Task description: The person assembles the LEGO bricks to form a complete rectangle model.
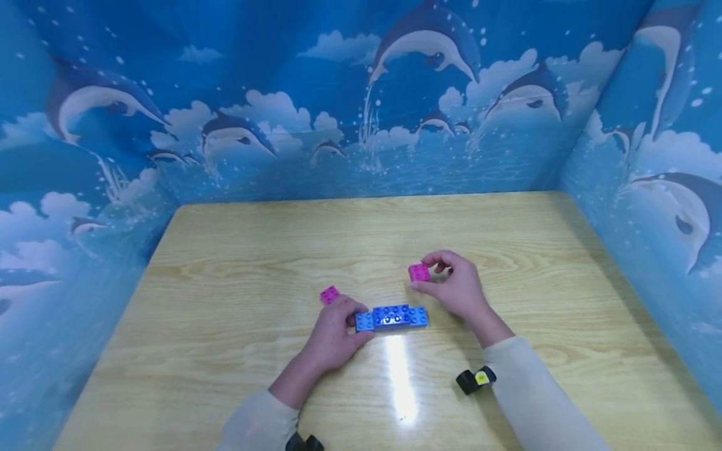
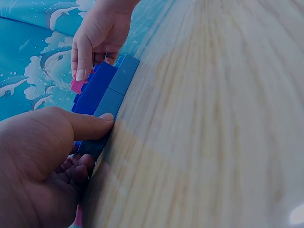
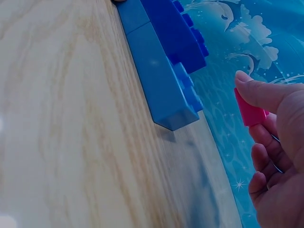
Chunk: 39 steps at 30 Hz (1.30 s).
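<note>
Two light blue bricks lie end to end on the table, with a dark blue brick [image 1: 392,317] pressed on top across their joint. My left hand [image 1: 333,335] grips the left light blue brick [image 1: 364,321] between thumb and fingers. The right light blue brick [image 3: 166,80] shows its bare studs in the right wrist view. Up and to the right of this stack, my right hand [image 1: 457,288] pinches a pink brick [image 1: 419,272] between thumb and fingers, apart from the blue bricks. A second pink brick [image 1: 329,294] lies just beyond the left hand's fingers, partly covered by them.
The wood-grain table [image 1: 254,250] is bordered at the back and sides by a blue dolphin-print curtain [image 1: 271,150]. A black strap device [image 1: 476,379] is worn on the right sleeve. Light glares off the table in front of the stack.
</note>
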### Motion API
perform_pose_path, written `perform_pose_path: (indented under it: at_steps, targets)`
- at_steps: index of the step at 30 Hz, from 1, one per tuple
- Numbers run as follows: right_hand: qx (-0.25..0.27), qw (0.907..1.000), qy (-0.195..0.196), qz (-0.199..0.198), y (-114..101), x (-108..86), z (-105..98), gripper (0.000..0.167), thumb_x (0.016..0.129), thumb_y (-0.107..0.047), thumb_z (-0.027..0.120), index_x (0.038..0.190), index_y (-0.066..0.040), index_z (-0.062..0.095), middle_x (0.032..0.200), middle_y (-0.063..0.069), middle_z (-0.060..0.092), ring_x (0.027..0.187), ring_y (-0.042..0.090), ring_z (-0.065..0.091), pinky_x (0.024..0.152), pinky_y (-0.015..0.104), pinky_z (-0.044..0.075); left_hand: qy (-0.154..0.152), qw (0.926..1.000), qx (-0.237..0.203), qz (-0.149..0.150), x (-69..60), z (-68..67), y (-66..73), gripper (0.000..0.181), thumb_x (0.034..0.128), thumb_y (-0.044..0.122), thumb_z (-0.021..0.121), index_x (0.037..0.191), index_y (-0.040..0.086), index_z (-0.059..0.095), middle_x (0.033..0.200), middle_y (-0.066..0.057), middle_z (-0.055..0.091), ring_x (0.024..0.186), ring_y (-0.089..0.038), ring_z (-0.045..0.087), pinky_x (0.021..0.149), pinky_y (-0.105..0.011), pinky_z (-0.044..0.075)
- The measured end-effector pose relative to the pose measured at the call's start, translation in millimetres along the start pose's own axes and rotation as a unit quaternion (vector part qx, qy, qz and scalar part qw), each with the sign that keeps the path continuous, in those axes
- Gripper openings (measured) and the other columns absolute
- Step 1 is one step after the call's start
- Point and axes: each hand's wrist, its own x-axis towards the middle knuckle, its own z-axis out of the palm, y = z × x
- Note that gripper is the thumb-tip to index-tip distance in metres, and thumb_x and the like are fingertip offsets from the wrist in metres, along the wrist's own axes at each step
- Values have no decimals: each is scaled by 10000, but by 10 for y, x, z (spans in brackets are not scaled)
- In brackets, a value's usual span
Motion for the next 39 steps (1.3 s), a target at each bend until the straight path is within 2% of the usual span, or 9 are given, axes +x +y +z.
perform_pose_path:
  at_steps: [13,24,32,39]
  targets:
    - [-194,9994,-280,-29,-16,-164,-60,436,688,-277,937,1031,-175,686,979,23,623,887,284,548,684,389,459,32,10000,-42,38,8,6,-22,386,781,187,860,1110,80,689,927,56,519,825,-119,500,716,-269,479]
    - [-132,9981,-594,-116,41,-289,-70,462,646,-343,949,997,-207,682,945,3,623,879,243,543,715,400,463,90,9999,-84,37,2,13,-21,402,774,183,868,1116,70,691,917,49,515,818,-124,498,710,-272,482]
    - [-180,9972,-696,-198,78,-352,-54,473,612,-335,963,978,-214,688,935,-29,638,894,224,555,754,403,461,96,9999,-80,39,2,14,-17,399,771,179,870,1109,66,691,905,45,512,812,-126,496,703,-271,480]
    - [-368,9957,-715,-450,136,-381,-2,462,611,-305,967,964,-205,688,912,-48,641,876,206,564,766,395,468,120,9998,-109,76,5,22,-33,394,771,178,869,1104,64,693,905,48,515,810,-124,497,698,-268,481]
